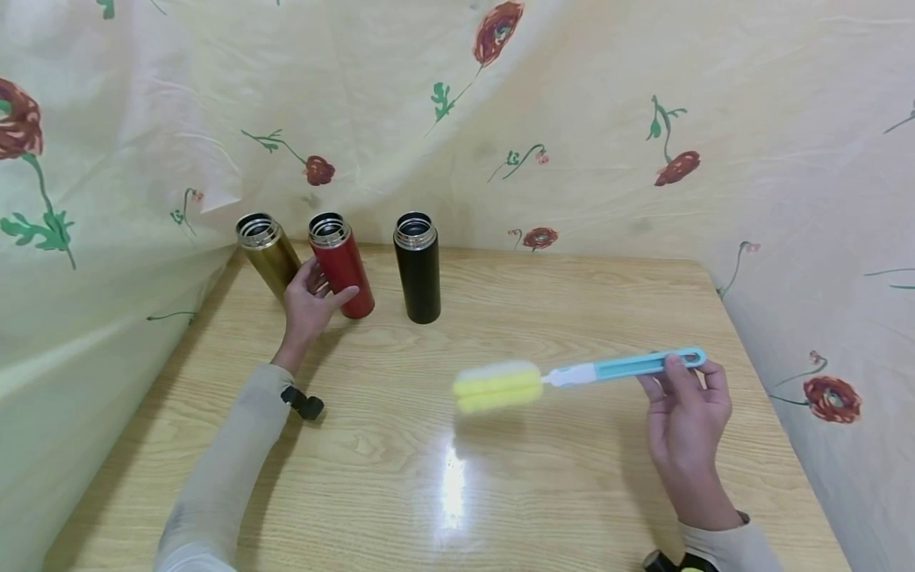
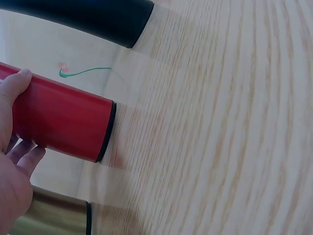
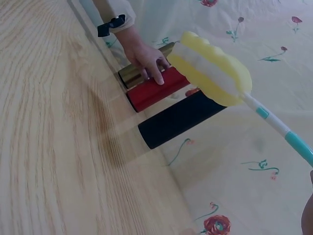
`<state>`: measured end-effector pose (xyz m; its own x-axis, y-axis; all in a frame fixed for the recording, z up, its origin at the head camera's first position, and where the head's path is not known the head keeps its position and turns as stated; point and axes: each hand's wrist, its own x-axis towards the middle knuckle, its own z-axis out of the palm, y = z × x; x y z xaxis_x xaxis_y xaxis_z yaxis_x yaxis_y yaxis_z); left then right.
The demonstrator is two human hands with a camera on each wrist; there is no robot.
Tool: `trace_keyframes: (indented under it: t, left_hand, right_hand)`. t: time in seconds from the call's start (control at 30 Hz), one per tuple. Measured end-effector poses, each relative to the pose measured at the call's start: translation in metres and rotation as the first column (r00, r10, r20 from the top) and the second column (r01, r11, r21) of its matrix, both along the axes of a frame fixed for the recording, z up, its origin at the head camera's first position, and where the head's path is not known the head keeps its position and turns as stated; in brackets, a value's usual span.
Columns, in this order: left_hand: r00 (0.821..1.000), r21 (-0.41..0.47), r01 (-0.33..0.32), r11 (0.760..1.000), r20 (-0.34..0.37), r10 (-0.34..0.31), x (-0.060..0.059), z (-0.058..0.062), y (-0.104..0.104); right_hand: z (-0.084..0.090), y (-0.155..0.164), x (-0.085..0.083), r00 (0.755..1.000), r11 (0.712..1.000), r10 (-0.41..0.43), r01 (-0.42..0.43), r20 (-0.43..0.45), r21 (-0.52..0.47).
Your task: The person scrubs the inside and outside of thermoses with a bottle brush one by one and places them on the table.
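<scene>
Three open metal flasks stand in a row at the table's far left: gold (image 1: 268, 254), red (image 1: 346, 270) and black (image 1: 418, 270). My left hand (image 1: 318, 292) wraps around the red flask (image 2: 63, 120), thumb on its near side and fingers behind it, between the red and the gold flask (image 2: 49, 215). My right hand (image 1: 682, 397) holds the teal handle of a bottle brush (image 1: 629, 365) above the table at the right. Its yellow and white sponge head (image 1: 498, 387) points left toward the flasks, clear of them. The sponge head (image 3: 210, 68) fills the upper part of the right wrist view.
The wooden table (image 1: 500, 477) is bare in the middle and front, with a glare spot near the centre. A floral cloth (image 1: 572, 119) hangs close behind and along both sides. A black strap (image 1: 303, 403) sits on my left wrist.
</scene>
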<state>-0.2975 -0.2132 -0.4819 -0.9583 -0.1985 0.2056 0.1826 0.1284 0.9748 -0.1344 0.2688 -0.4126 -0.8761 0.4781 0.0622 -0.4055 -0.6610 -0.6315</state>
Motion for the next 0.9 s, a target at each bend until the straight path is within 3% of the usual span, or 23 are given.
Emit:
trace_keyframes:
  t: [0.27,0.4,0.57,0.7,0.77,0.9]
  left_hand:
    - [1.000,0.015,-0.001,1.000,0.013,0.000,0.005,0.000,-0.001]
    - [0.999,-0.009,0.001,1.000,0.051,-0.001,0.014,0.000,-0.004]
    - [0.988,-0.112,-0.010,0.994,0.150,0.026,0.033,0.005,-0.005]
    - [0.978,-0.227,0.008,0.974,0.206,0.040,0.051,0.011,-0.003]
    - [0.983,-0.268,0.033,0.963,0.182,0.017,0.060,0.013,0.000]
    - [0.992,-0.298,0.124,0.947,0.046,-0.115,0.074,0.018,0.010]
  right_hand:
    - [0.004,0.006,-0.003,0.998,0.999,-0.029,0.027,-0.054,-0.043]
    - [0.006,0.009,-0.005,0.996,0.997,-0.053,0.048,-0.068,-0.066]
    - [0.009,0.013,-0.008,0.993,0.994,-0.072,0.064,-0.091,-0.085]
    - [0.011,0.015,-0.009,0.991,0.995,-0.067,0.057,-0.117,-0.087]
    - [0.012,0.015,-0.010,0.990,0.995,-0.062,0.052,-0.124,-0.080]
    - [0.014,0.014,-0.013,0.989,0.997,-0.054,0.045,-0.139,-0.067]
